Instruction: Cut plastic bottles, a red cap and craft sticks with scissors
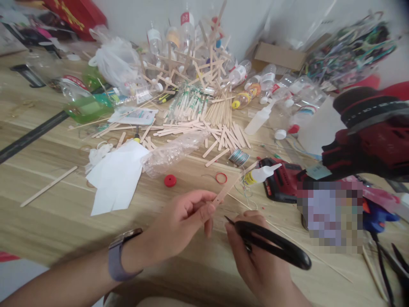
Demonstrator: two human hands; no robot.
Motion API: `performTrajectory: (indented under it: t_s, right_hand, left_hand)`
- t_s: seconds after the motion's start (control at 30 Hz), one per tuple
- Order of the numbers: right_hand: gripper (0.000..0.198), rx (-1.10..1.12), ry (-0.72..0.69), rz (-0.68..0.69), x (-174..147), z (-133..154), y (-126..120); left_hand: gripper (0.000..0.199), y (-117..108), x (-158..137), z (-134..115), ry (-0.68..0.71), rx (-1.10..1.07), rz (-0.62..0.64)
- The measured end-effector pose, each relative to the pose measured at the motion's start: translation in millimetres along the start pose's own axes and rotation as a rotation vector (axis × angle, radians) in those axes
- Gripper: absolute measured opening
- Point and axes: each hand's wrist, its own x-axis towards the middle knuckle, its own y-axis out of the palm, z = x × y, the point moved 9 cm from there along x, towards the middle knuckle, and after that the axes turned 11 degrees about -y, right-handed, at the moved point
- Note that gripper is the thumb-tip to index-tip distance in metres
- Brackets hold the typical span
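My left hand (193,213), with a watch (123,251) on its wrist, pinches a flat wooden craft stick (228,187) between thumb and fingers. The stick points up and away to the right, and a small dark mark shows near its lower end. Black-handled scissors (271,243) are in my right hand (255,256), their dark tip showing just below and right of the stick, apart from it. Most of the blade is hidden by my fingers. Beyond the hands lie a red bottle cap (170,181) and a red ring (221,178).
Loose craft sticks (226,138), a clear plastic bottle (175,151) and white paper (116,177) lie ahead. A glue bottle (260,174), a thread spool (239,157) and a red-black power tool (361,140) are at right. Many bottles (188,25) crowd the back; one stick (47,186) lies far left.
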Motion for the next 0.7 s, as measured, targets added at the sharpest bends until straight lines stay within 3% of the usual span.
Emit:
performTrajectory:
  t_s: [0.2, 0.7]
  right_hand:
    - [0.017, -0.145, -0.162, 0.026, 2, 12, 0]
    - [0.016, -0.360, -0.240, 0.131, 7, 17, 7]
  left_hand:
    - [0.033, -2, -4, 5, -0.009, 0.218, -0.122]
    - [0.016, -2, -13, -9, 0.062, 0.487, -0.252]
